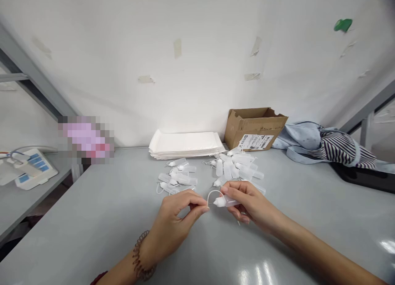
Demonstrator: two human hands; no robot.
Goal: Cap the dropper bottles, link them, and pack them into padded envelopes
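Observation:
My right hand (247,200) is closed around a small translucent squeeze bottle (228,201) with a white cap and a thin needle tip that points left. From the cap a thin white strap (212,191) arcs over to my left hand (182,213). The thumb and forefinger of that hand pinch the strap's free end close to the needle point; the end itself is mostly hidden by the fingertips. Behind my hands lie two groups of similar bottles: a smaller left group (182,178) and a larger right pile (243,165).
A stack of white padded envelopes (188,143) lies against the wall. Beside it stands an open cardboard box (256,128). Farther right are a light blue and striped cloth bag (321,141) and a black tray-like object (364,176). A white device (35,168) sits on the neighbouring table at left.

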